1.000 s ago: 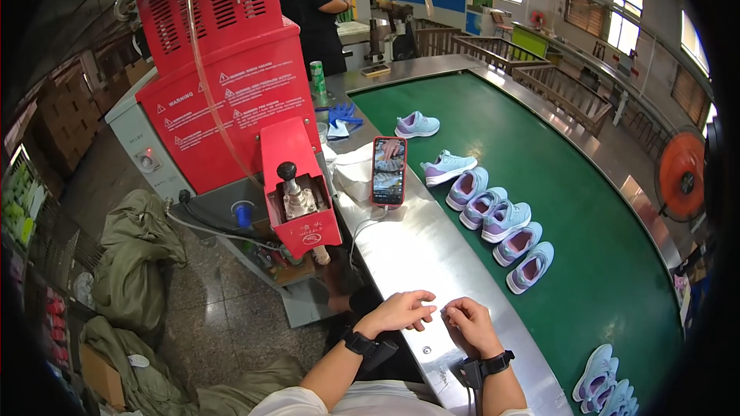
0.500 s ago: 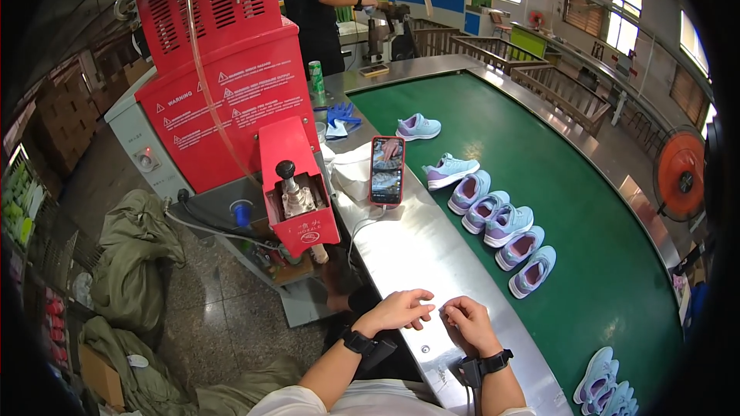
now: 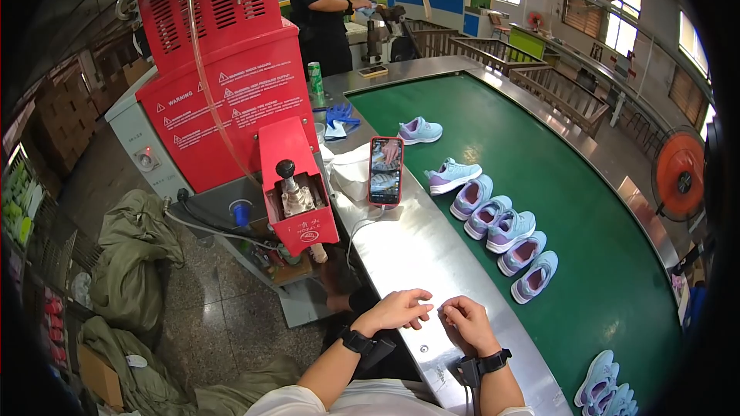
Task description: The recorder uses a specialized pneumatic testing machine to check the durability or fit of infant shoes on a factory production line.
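Note:
My left hand (image 3: pixel 397 310) is above the steel edge of the table (image 3: pixel 397 250), fingers loosely bent and apart, with nothing in it. Close beside it, my right hand (image 3: pixel 470 322) has its fingers curled in toward the thumb. Whatever those fingertips may pinch is hidden or too small to make out. Both wrists wear black bands with small devices. A phone (image 3: pixel 385 171) in a red case stands upright on the steel beyond my hands, its screen lit. The nearest light-blue and lilac sneaker (image 3: pixel 534 277) lies on the green belt (image 3: pixel 570 208), apart from my right hand.
Several matching sneakers (image 3: pixel 487 214) line the belt, with more at the lower right. A red machine (image 3: pixel 223 92) with a black-knobbed nozzle unit (image 3: pixel 297 196) stands left. Blue gloves (image 3: pixel 341 115) and a green can (image 3: pixel 315 78) sit behind the phone. A person (image 3: pixel 317 11) works at the back.
The belt's sneakers have shifted slightly toward me and to the right. The person at the back has moved a little to the right. My hands have hardly moved.

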Available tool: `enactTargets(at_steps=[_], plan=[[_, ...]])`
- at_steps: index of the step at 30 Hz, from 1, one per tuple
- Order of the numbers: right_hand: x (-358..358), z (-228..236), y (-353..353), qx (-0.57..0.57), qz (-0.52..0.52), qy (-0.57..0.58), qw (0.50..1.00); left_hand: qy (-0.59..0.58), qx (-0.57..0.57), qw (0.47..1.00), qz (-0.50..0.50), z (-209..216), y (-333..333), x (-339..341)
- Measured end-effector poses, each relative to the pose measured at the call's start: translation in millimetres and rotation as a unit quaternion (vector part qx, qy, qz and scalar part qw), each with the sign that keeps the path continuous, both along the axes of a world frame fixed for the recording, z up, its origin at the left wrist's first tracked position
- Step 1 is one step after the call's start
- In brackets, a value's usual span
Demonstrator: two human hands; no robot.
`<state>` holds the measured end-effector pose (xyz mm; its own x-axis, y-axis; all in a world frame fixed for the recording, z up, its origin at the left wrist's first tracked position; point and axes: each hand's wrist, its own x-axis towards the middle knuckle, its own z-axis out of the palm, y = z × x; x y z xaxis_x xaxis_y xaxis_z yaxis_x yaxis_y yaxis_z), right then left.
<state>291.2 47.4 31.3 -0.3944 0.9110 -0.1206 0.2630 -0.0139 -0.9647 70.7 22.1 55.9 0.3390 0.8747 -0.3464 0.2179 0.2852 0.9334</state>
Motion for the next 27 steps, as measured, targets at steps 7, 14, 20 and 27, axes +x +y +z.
enactTargets(at_steps=[7, 14, 20, 27], plan=[[0.3, 1.6, -1.9, 0.002, -0.001, 0.000, 1.000, 0.000, -0.006, 1.000, -0.002, 1.0, -1.2, 0.2], [-0.2, 2.0, -1.6, -0.008, -0.002, 0.010, 1.000, -0.002, -0.006, 1.000, 0.001, 0.5, -1.4, 0.0], [-0.6, 2.1, -1.9, -0.007, -0.002, 0.003, 1.000, -0.002, -0.009, 1.000, 0.000, -0.7, -1.4, -0.1], [-1.5, 7.0, -2.9, -0.019, 0.000, 0.008, 1.000, 0.003, -0.002, 1.000, -0.004, 0.8, -1.3, -0.3]])
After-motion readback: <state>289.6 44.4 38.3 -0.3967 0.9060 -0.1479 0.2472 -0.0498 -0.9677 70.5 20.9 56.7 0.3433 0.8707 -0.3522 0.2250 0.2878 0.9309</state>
